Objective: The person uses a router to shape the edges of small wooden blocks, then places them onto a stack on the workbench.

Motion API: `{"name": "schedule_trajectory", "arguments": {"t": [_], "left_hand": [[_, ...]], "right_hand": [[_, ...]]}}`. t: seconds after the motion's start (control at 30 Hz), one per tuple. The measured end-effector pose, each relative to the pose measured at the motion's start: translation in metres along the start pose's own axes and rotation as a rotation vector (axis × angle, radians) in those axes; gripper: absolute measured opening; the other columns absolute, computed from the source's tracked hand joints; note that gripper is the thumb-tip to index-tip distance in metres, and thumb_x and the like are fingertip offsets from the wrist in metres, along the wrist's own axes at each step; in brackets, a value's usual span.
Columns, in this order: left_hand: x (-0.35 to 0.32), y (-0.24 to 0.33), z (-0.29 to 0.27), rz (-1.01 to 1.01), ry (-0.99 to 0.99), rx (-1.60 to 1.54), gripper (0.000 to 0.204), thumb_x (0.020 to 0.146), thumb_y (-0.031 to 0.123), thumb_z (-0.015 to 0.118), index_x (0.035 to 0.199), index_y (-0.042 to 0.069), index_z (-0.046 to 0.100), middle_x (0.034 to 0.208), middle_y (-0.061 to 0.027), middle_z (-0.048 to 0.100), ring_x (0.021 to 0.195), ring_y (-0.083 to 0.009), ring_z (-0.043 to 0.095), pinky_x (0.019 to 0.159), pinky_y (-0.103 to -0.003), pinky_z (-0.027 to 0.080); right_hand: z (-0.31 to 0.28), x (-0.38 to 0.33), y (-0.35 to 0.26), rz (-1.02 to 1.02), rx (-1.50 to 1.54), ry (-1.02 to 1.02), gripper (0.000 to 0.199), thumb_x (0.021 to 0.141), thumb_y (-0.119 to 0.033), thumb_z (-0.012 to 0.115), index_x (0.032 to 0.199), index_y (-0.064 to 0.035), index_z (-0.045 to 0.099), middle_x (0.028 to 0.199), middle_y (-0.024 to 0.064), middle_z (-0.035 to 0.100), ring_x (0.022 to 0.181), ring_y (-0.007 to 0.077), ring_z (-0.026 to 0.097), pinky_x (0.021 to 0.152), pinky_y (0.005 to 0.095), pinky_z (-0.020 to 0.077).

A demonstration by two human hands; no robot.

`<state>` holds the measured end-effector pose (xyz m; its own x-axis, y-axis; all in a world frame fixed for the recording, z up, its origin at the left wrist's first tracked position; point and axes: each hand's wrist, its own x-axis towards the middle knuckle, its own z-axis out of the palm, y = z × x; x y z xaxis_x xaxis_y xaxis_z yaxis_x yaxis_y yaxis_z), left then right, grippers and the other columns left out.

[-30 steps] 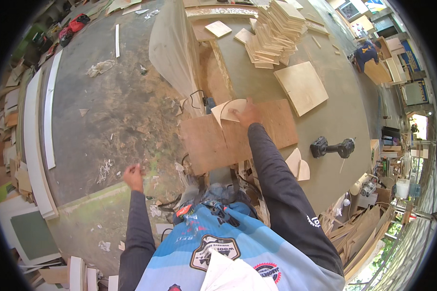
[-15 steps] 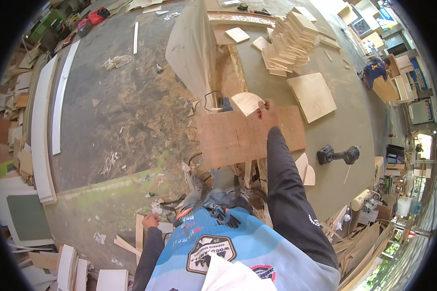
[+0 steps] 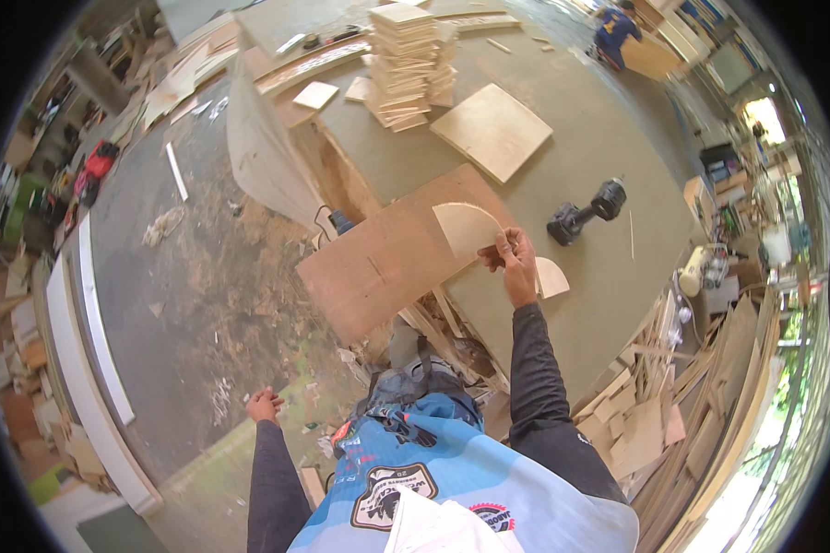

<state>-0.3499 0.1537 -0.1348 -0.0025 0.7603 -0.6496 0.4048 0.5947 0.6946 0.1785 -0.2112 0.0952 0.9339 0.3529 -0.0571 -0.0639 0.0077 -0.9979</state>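
In my right hand [image 3: 510, 258] is a quarter-round plywood piece [image 3: 467, 228], pinched near its corner between thumb and fingers. It is over a reddish-brown plywood board [image 3: 378, 263] that lies across the edge of the worktable [image 3: 599, 304]. Beside that hand, a second pale quarter-round piece [image 3: 552, 278] rests on the table, partly covered by the hand. Away to the left, my left hand [image 3: 266, 405] hangs low over the floor, its fingers loosely curled and apart, with nothing visible in them.
A black cordless drill [image 3: 585, 211] lies right of the board. Beyond are a square plywood panel [image 3: 493, 131] and a tall, uneven stack of thin wooden pieces [image 3: 410, 69]. Scrap wood [image 3: 701, 387] leans at the lower right. Another person [image 3: 615, 34] works at the far right.
My view has turned rightward, so the table things appear farther left. My right hand has drawn the quarter-round piece back toward the board's right end. My left hand has risen and swung outward.
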Motion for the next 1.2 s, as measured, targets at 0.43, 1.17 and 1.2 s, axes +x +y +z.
{"name": "schedule_trajectory", "arguments": {"t": [0.43, 1.17, 1.2], "left_hand": [[0.016, 0.159, 0.18, 0.207, -0.25, 0.014, 0.022, 0.098, 0.017, 0.074, 0.106, -0.002, 0.065, 0.082, -0.012, 0.072, 0.062, -0.0229, 0.073, 0.043, -0.028, 0.046], [-0.045, 0.021, 0.045, -0.289, 0.267, 0.022, 0.025, 0.1, 0.017, 0.068, 0.1, -0.008, 0.066, 0.087, -0.0193, 0.073, 0.068, -0.0326, 0.075, 0.047, -0.039, 0.052], [-0.048, 0.022, 0.042, -0.304, 0.267, 0.017, 0.025, 0.1, 0.017, 0.068, 0.101, -0.008, 0.065, 0.088, -0.0194, 0.073, 0.069, -0.0328, 0.075, 0.047, -0.039, 0.053]], "right_hand": [[-0.17, -0.042, 0.092, 0.236, -0.122, 0.407, 0.024, 0.106, -0.026, 0.064, 0.112, -0.0038, 0.062, 0.075, 0.0055, 0.07, 0.062, 0.0117, 0.064, 0.054, 0.0258, 0.0479], [0.142, 0.346, -0.141, -0.843, -0.641, 0.204, 0.071, 0.08, -0.05, 0.086, 0.124, 0.0001, 0.059, 0.118, 0.02, 0.06, 0.119, 0.0406, 0.054, 0.101, 0.0489, 0.0473], [0.155, 0.364, -0.15, -0.836, -0.713, 0.234, 0.078, 0.078, -0.056, 0.084, 0.126, 0.0006, 0.059, 0.121, 0.0203, 0.061, 0.121, 0.0403, 0.053, 0.102, 0.0506, 0.0462]]}}
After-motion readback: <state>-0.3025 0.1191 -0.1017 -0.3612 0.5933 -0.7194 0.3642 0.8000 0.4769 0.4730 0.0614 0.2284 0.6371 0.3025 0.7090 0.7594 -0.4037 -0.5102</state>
